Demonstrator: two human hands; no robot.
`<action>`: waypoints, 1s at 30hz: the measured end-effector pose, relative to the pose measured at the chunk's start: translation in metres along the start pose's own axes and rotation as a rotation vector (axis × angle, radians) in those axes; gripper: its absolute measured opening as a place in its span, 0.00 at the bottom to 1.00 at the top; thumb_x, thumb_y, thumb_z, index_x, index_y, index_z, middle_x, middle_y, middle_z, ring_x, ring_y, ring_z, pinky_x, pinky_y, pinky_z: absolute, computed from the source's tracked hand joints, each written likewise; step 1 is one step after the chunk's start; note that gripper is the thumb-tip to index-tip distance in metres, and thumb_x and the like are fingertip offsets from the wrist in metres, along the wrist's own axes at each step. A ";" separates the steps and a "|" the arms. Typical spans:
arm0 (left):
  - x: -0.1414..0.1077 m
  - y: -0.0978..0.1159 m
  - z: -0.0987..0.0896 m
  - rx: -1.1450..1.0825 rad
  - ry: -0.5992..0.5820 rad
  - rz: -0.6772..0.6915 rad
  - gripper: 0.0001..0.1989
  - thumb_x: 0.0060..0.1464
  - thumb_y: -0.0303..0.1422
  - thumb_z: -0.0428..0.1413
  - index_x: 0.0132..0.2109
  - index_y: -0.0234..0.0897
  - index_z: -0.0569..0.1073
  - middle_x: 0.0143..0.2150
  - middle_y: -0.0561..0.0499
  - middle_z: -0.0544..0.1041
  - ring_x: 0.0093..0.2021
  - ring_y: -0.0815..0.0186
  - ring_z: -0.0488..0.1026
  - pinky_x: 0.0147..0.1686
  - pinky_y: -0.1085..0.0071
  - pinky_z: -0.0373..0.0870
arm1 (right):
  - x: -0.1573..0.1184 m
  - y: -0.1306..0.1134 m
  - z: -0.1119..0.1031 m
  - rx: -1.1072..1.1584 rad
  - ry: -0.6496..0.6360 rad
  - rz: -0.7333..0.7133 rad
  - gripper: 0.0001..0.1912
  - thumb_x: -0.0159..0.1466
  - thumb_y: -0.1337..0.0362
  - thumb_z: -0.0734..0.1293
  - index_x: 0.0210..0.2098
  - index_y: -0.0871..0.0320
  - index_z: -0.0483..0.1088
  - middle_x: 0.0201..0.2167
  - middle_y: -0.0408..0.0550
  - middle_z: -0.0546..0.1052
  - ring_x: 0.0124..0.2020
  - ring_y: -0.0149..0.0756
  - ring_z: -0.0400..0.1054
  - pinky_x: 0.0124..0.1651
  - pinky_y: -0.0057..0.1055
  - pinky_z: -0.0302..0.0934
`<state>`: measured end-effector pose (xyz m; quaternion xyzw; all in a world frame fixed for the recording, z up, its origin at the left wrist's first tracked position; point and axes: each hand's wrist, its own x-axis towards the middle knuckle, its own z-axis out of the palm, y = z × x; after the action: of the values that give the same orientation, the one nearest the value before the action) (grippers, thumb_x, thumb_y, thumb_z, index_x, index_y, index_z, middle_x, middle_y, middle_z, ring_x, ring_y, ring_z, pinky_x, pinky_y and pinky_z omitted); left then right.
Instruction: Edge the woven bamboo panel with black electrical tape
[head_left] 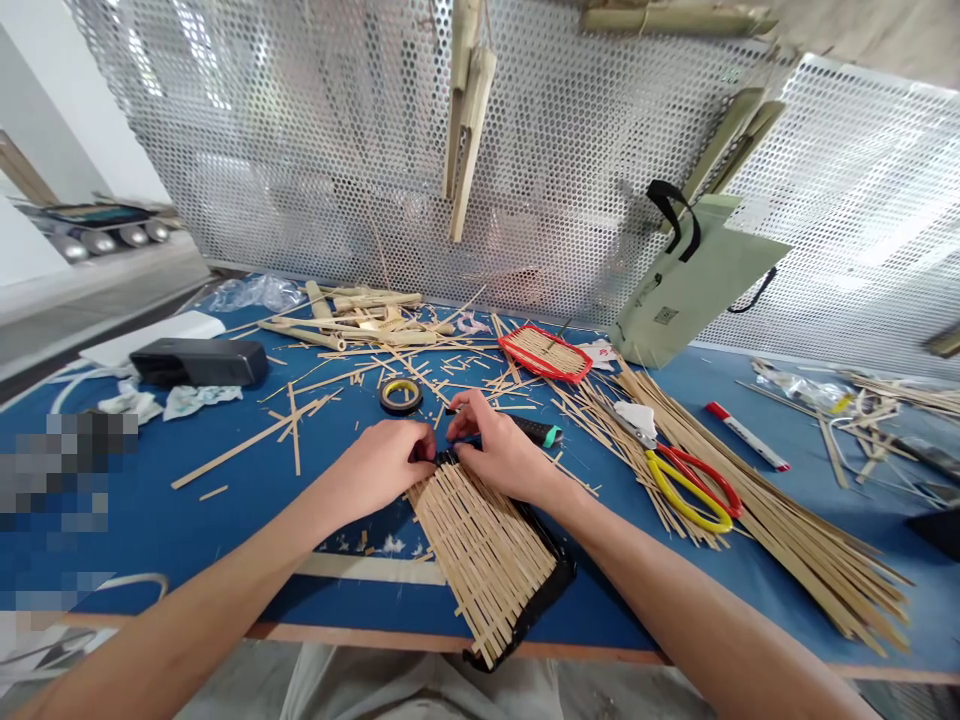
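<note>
In the head view, the woven bamboo-strip panel runs toward five o'clock from the hands. The left hand pinches its black edging; the right hand curls there, its grip unclear. Edge-fitting seems in hand; the next move calls for steady fingertip pressure.

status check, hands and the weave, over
left hand and right hand at far end of woven bamboo strips; black-handled tool just beyond right hand; scissors off to right

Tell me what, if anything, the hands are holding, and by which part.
The left hand and right hand hold the woven panel by its far end, fingertips at the black edging.
</note>
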<state>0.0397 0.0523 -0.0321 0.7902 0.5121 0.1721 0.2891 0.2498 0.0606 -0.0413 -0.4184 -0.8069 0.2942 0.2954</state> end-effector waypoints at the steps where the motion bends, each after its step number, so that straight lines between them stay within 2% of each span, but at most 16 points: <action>1: 0.000 -0.001 -0.001 -0.015 -0.010 0.002 0.02 0.54 0.33 0.60 0.34 0.42 0.75 0.31 0.51 0.78 0.33 0.57 0.75 0.31 0.66 0.58 | -0.001 -0.002 -0.001 -0.011 -0.020 -0.007 0.26 0.57 0.77 0.64 0.53 0.52 0.62 0.41 0.44 0.78 0.45 0.41 0.75 0.50 0.38 0.66; 4: 0.000 -0.002 -0.001 -0.055 -0.014 0.007 0.02 0.52 0.32 0.60 0.35 0.42 0.74 0.31 0.51 0.79 0.33 0.57 0.76 0.31 0.67 0.58 | -0.003 -0.008 -0.005 -0.037 -0.076 -0.029 0.28 0.57 0.75 0.68 0.55 0.51 0.63 0.44 0.45 0.78 0.47 0.43 0.73 0.51 0.39 0.64; 9: -0.001 -0.002 0.000 -0.108 -0.060 0.022 0.05 0.51 0.31 0.60 0.37 0.41 0.74 0.33 0.52 0.79 0.33 0.59 0.76 0.30 0.69 0.61 | -0.004 -0.008 -0.010 -0.066 -0.148 -0.045 0.27 0.58 0.74 0.69 0.55 0.53 0.63 0.43 0.44 0.76 0.44 0.41 0.71 0.48 0.37 0.63; 12: -0.002 -0.001 -0.002 -0.098 -0.095 0.037 0.04 0.57 0.35 0.57 0.37 0.41 0.76 0.32 0.51 0.80 0.33 0.59 0.76 0.31 0.68 0.61 | -0.004 -0.005 -0.012 -0.079 -0.185 -0.060 0.23 0.59 0.73 0.69 0.52 0.53 0.63 0.41 0.43 0.76 0.42 0.39 0.70 0.46 0.36 0.62; 14: -0.004 0.000 -0.005 -0.071 -0.109 0.047 0.11 0.63 0.35 0.52 0.34 0.42 0.76 0.32 0.50 0.80 0.33 0.59 0.76 0.32 0.67 0.59 | -0.004 -0.004 -0.013 -0.089 -0.195 -0.071 0.21 0.59 0.73 0.68 0.50 0.54 0.64 0.42 0.44 0.75 0.42 0.38 0.69 0.46 0.35 0.61; 15: -0.006 0.001 -0.005 -0.051 -0.111 0.050 0.13 0.64 0.35 0.51 0.33 0.42 0.76 0.31 0.50 0.79 0.32 0.59 0.75 0.31 0.67 0.58 | -0.004 -0.003 -0.013 -0.093 -0.197 -0.074 0.21 0.59 0.73 0.68 0.50 0.54 0.64 0.42 0.44 0.75 0.42 0.38 0.68 0.46 0.35 0.61; 17: -0.011 0.002 -0.005 -0.005 -0.103 0.049 0.10 0.62 0.34 0.54 0.32 0.42 0.74 0.30 0.50 0.78 0.31 0.58 0.74 0.31 0.66 0.55 | -0.004 -0.002 -0.012 -0.100 -0.199 -0.079 0.20 0.60 0.73 0.67 0.51 0.55 0.64 0.42 0.45 0.74 0.43 0.38 0.68 0.46 0.35 0.61; 20: -0.020 0.006 0.001 0.061 -0.068 0.032 0.07 0.60 0.35 0.59 0.34 0.42 0.70 0.34 0.48 0.77 0.35 0.54 0.74 0.33 0.65 0.56 | -0.004 -0.002 -0.011 -0.109 -0.209 -0.081 0.21 0.61 0.73 0.67 0.52 0.55 0.64 0.41 0.45 0.74 0.44 0.39 0.67 0.48 0.36 0.62; 24: -0.033 0.015 0.014 0.212 -0.008 0.022 0.06 0.66 0.37 0.53 0.42 0.40 0.70 0.43 0.41 0.77 0.45 0.46 0.75 0.40 0.59 0.64 | -0.006 -0.004 -0.011 -0.131 -0.218 -0.087 0.21 0.61 0.74 0.66 0.53 0.55 0.63 0.42 0.47 0.74 0.47 0.42 0.67 0.51 0.40 0.63; 27: -0.047 0.024 0.031 0.452 0.091 0.034 0.13 0.70 0.36 0.48 0.48 0.34 0.74 0.46 0.36 0.78 0.49 0.43 0.75 0.45 0.53 0.68 | -0.008 -0.006 -0.012 -0.149 -0.219 -0.101 0.23 0.59 0.75 0.66 0.52 0.55 0.64 0.44 0.48 0.74 0.48 0.43 0.67 0.53 0.41 0.63; 30: -0.065 0.028 0.054 0.610 0.254 0.079 0.22 0.71 0.40 0.47 0.61 0.30 0.73 0.58 0.31 0.78 0.55 0.39 0.74 0.49 0.47 0.69 | -0.010 -0.007 -0.014 -0.165 -0.220 -0.109 0.20 0.59 0.75 0.67 0.50 0.55 0.65 0.44 0.47 0.73 0.49 0.43 0.66 0.53 0.40 0.63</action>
<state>0.0632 -0.0311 -0.0542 0.8319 0.5410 0.1191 -0.0341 0.2606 0.0520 -0.0294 -0.3620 -0.8774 0.2545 0.1854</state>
